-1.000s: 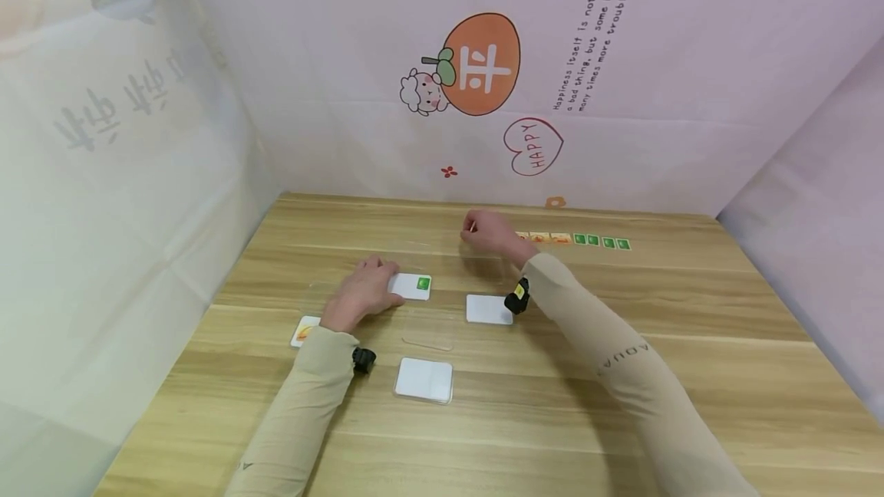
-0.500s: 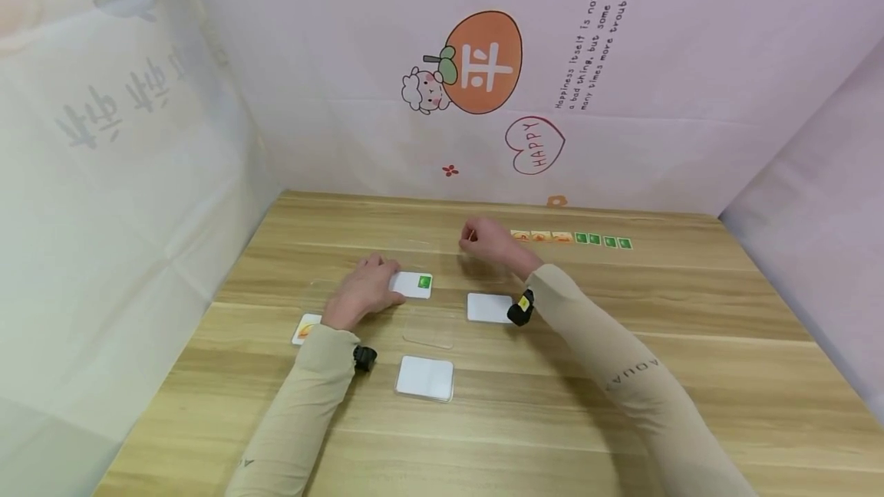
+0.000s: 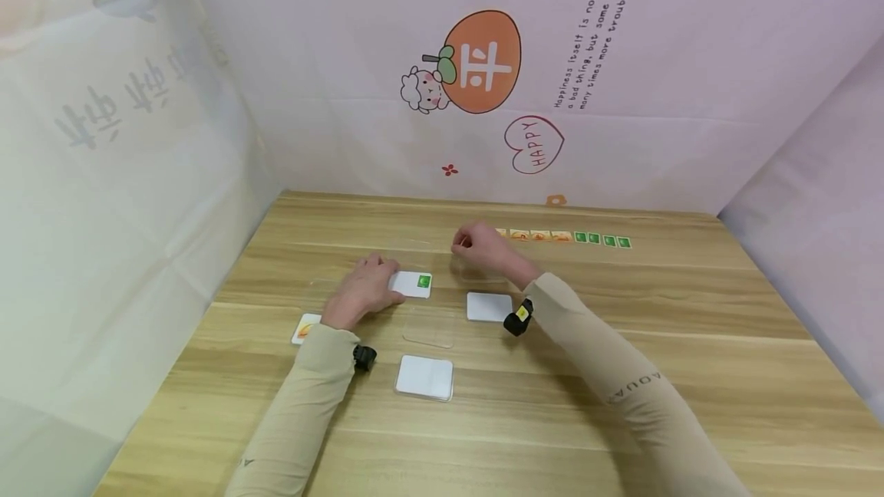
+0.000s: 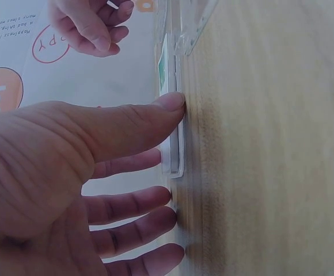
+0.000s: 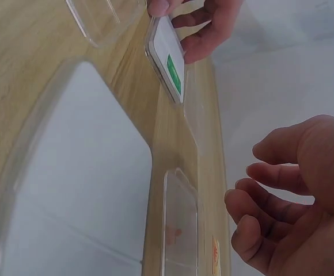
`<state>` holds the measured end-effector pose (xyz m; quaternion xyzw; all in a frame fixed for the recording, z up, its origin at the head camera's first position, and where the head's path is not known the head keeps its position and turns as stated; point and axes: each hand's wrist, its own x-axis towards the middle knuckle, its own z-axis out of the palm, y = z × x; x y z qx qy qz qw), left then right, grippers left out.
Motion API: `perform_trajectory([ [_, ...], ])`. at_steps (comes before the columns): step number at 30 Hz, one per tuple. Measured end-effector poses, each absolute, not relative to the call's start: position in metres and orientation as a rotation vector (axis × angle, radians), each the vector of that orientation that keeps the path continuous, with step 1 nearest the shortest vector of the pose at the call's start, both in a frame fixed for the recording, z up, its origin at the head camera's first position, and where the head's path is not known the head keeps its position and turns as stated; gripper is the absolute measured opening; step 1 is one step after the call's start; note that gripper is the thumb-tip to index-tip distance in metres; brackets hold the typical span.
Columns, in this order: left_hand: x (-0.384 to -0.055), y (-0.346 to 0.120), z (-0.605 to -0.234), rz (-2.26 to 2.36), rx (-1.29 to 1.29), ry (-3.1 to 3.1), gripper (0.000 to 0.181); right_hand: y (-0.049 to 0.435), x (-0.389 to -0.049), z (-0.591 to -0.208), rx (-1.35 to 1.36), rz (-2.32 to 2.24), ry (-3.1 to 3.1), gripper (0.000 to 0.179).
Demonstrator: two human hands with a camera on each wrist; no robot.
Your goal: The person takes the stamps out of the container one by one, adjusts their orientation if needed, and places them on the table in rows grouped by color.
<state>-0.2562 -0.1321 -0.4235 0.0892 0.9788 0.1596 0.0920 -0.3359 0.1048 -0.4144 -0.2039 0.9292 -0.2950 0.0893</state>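
My left hand (image 3: 366,286) holds a flat clear case with a white card (image 3: 407,284) by its edges, thumb on the near side and fingers on the far side. A green square (image 3: 424,281) shows at the right end of that card. My right hand (image 3: 481,245) is raised over the back of the table, fingers loosely bent. In the right wrist view I see nothing between the thumb (image 5: 273,146) and fingers. Close to the right hand is a row of orange stickers (image 3: 541,236) and green stickers (image 3: 594,238).
Clear plastic cases lie about: one in the middle (image 3: 430,327) and one under the right hand (image 3: 482,274). White cards lie at right (image 3: 489,307) and in front (image 3: 424,377). A card with an orange picture (image 3: 304,328) lies left. A printed cloth (image 3: 345,129) hangs behind the table.
My right hand has come slightly nearer and to the left, baring another orange sticker in the row. The left hand stays on the white card's case.
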Motion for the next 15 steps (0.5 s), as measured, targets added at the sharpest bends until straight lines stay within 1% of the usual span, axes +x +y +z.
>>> perform_trajectory([
  [15, -0.257, -0.133, -0.425, 0.46, 0.266, 2.903, 0.061, 0.094, -0.329, -0.417, -0.543, -0.89, 2.755, 0.013],
])
